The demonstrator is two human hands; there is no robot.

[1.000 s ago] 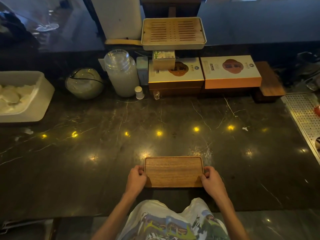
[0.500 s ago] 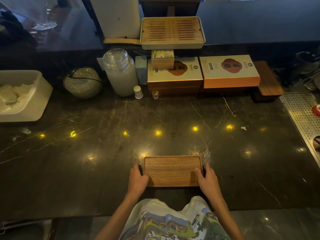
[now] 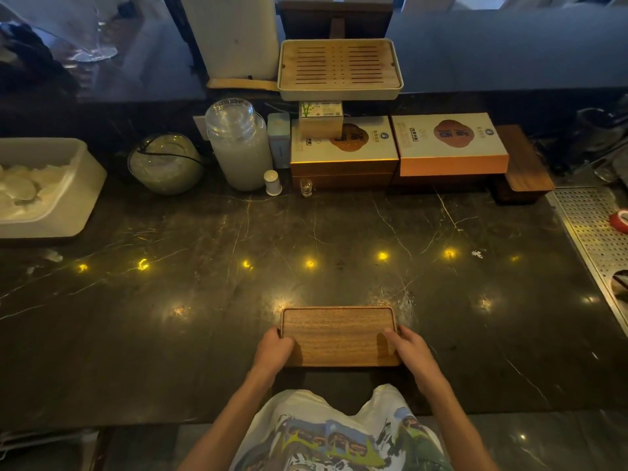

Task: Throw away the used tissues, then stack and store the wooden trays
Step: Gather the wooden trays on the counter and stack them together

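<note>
A rectangular wooden tray (image 3: 338, 334) lies on the dark marble counter (image 3: 204, 300) near its front edge; it looks thick, so it may be a stack, which I cannot tell. My left hand (image 3: 273, 350) grips its left end. My right hand (image 3: 409, 348) grips its right end, with fingers lying over the rim. A white bin (image 3: 68, 198) at the far left holds crumpled white tissues (image 3: 23, 188). A slatted tea tray (image 3: 339, 68) rests on a small box at the back.
Along the back stand a glass bowl (image 3: 166, 163), a tall glass jar (image 3: 241, 147), two flat gift boxes (image 3: 448, 141) and a dark wooden block (image 3: 523, 164). A perforated metal drain board (image 3: 594, 239) runs down the right edge. Small white scraps (image 3: 477, 253) lie on the counter.
Both hands have shifted inward on the tray's ends, and the right fingers now lie over its rim. The tray stays in the same spot.
</note>
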